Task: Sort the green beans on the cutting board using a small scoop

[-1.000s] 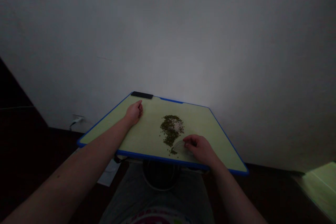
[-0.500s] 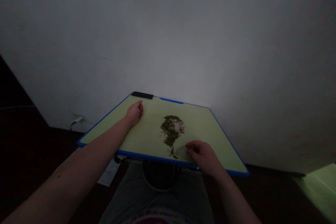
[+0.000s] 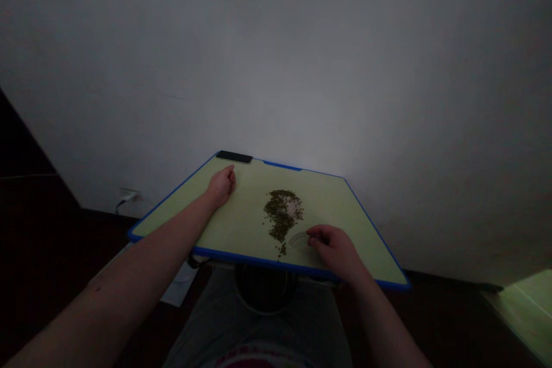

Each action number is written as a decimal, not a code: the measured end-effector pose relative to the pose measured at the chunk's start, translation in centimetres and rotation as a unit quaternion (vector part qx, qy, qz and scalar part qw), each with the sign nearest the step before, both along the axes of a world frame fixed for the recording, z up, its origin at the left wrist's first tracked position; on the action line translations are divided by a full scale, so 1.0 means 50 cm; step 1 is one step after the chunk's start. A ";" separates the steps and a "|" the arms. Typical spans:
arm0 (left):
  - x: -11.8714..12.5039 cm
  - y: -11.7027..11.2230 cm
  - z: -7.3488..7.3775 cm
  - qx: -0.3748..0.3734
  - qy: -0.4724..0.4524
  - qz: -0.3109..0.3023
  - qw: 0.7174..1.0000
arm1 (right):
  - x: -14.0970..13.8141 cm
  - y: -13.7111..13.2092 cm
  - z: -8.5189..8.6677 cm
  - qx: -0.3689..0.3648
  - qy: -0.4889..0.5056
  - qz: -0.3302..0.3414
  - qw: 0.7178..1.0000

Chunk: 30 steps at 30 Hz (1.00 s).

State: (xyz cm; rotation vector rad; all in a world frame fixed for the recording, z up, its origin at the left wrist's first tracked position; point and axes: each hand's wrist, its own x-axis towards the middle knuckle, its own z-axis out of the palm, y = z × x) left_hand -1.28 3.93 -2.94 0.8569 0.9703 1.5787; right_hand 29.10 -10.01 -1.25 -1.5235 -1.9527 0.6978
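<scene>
A pale green table top with a blue rim [image 3: 241,254] stands over my lap. On it lies a pile of small green beans [image 3: 280,218] with a pinkish-white patch of grains [image 3: 294,205] at its far right. My left hand [image 3: 221,185] rests curled on the table near its far left corner, holding nothing that I can see. My right hand [image 3: 334,247] lies near the front edge, fingers bent onto a small clear round dish [image 3: 298,239] just right of the beans.
A black phone [image 3: 233,156] lies at the table's far left corner. A white wall rises behind. A white cable and plug [image 3: 125,198] sit on the dark floor at left. Another green surface [image 3: 528,305] shows at the lower right.
My right hand has shifted slightly along the front edge with the clear dish under its fingers. The left hand has stayed put.
</scene>
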 end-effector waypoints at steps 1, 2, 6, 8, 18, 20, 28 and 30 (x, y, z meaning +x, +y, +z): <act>0.000 -0.001 0.000 0.002 0.001 0.002 1.000 | -0.001 0.004 0.002 0.000 -0.007 -0.003 1.000; 0.001 -0.002 0.000 0.003 0.002 0.005 1.000 | -0.002 0.006 0.004 -0.002 -0.013 -0.002 1.000; 0.003 -0.003 0.003 0.005 0.007 0.008 1.000 | -0.010 0.003 0.008 -0.009 -0.032 0.013 0.999; 0.003 -0.002 0.003 0.009 0.007 0.007 1.000 | -0.013 -0.002 0.006 -0.013 -0.031 0.019 0.999; 0.001 0.003 -0.001 0.007 -0.002 0.002 1.000 | -0.015 -0.014 0.009 -0.005 -0.012 0.043 0.999; 0.000 0.002 -0.001 0.001 -0.001 0.003 1.000 | -0.011 -0.003 0.009 -0.004 -0.005 0.030 1.000; 0.001 -0.005 0.000 0.002 0.000 -0.004 1.000 | -0.005 0.037 0.008 0.020 -0.027 0.011 0.999; 0.001 -0.004 -0.002 0.005 0.000 -0.004 1.000 | -0.008 0.038 0.009 0.023 -0.034 0.018 0.999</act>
